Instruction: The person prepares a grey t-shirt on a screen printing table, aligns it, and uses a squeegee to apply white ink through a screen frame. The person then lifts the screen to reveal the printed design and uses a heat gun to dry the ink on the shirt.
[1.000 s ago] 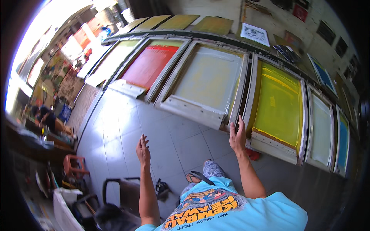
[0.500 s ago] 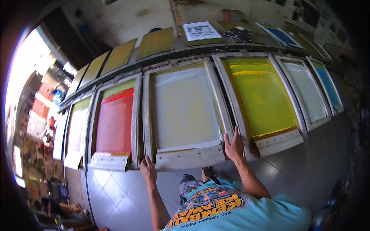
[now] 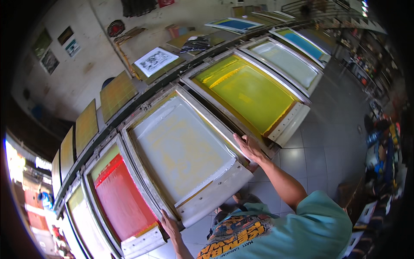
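Observation:
My left hand [image 3: 170,225] grips the lower left side of an aluminium screen frame [image 3: 202,115] holding a pale grey coated mesh [image 3: 177,144] with yellowish patches. My right hand [image 3: 246,146] is on the same frame's right side, fingers at its edge. A metal bar [image 3: 215,192] with bolts runs along the near end. Beside my left hand is a screen with red ink [image 3: 121,198]; beyond my right hand is one with yellow ink [image 3: 246,95].
More screens [image 3: 284,64] continue along both sides. Behind them are yellowish boards [image 3: 118,97], a white printed sheet [image 3: 156,60] and a blue screen [image 3: 235,24] against a wall [image 3: 82,86]. Grey floor tiles [image 3: 319,155] lie beside the row; clutter [image 3: 375,134] stands at right.
My hands have moved from mid-air onto the sides of the pale grey screen's frame. The view has swung round toward the row, and the screens now sit closer to me.

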The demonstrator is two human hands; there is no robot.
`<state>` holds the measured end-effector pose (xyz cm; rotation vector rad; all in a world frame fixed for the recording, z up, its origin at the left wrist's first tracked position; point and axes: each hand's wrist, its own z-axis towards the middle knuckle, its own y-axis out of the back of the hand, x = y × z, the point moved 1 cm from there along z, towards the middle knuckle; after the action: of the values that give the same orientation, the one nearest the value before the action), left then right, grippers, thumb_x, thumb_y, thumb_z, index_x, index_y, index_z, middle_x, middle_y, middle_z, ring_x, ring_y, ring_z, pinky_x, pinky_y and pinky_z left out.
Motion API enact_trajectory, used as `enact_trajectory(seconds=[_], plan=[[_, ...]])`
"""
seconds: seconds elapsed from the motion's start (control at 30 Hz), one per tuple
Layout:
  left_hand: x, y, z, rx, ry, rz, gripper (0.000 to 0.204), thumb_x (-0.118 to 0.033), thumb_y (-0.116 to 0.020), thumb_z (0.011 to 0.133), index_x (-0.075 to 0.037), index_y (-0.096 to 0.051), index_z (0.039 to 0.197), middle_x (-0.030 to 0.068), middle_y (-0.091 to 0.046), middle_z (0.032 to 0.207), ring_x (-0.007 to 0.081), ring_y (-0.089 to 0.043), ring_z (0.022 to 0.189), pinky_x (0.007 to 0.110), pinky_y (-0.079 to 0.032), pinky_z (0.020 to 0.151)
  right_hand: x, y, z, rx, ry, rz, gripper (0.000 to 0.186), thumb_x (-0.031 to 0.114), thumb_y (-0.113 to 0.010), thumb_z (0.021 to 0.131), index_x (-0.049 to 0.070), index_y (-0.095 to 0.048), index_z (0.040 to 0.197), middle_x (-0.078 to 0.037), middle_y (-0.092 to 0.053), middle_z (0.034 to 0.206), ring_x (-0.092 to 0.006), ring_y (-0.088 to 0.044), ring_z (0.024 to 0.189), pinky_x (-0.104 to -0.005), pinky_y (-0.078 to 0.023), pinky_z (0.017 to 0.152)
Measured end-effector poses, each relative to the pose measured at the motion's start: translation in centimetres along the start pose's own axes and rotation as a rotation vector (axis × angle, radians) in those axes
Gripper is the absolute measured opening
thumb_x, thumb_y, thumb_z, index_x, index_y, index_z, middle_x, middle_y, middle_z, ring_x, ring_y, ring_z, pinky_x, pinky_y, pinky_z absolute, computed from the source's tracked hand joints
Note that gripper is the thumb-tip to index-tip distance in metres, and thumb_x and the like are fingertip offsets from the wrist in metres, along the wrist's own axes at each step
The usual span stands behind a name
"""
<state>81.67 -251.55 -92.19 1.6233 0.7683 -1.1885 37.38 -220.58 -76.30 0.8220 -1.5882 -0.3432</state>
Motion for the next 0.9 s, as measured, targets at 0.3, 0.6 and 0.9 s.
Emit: enact_trajectory(seconds=[0.3,0.6,0.9], plan=[[-13.7,-0.7,-4.1,-0.017,-0.006,-0.015,0.057,-0.052,-0.050,0.103,-0.007,-0.037,0.070,-0.0024,-0.026,0.069,0.0122,-0.026,0.067,0.032,-0.024,0.059,-1.8,4.9,-7.3,-0.249,0.105,0.215,0.080,0.065,-0.053,0.093,-0.009,-0.061,0.122,-0.027,-0.070,0.100,-0.0367,-0.069,0.097,-0.0428,-0.051,0.088],[-27.5,-12.1,-11.7,0.395,-0.231,-0.067,0.046,-0.043,-0.047,0.106,-0.006,-0.044,0.078,-0.0046,-0.031,0.068,0.0086,-0.028,0.063,0.030,-0.023,0.055,-15.1,20.3,-17.7,-0.683,-0.074,0.385,0.061,0.055,-0.049,0.100,-0.003,-0.062,0.116,-0.014,-0.062,0.086,-0.0181,-0.055,0.077,-0.0361,-0.046,0.076],[-32.2,-33.5,-30.7,0.884,-0.324,-0.075,0.048,-0.043,-0.052,0.104,-0.005,-0.045,0.075,-0.0025,-0.042,0.067,0.0091,-0.035,0.066,0.030,-0.030,0.056,-36.5,36.0,-31.4,-1.097,-0.278,0.483,0.053,0.047,-0.037,0.108,-0.002,-0.057,0.101,-0.011,-0.058,0.086,-0.0208,-0.054,0.086,-0.0357,-0.045,0.083]])
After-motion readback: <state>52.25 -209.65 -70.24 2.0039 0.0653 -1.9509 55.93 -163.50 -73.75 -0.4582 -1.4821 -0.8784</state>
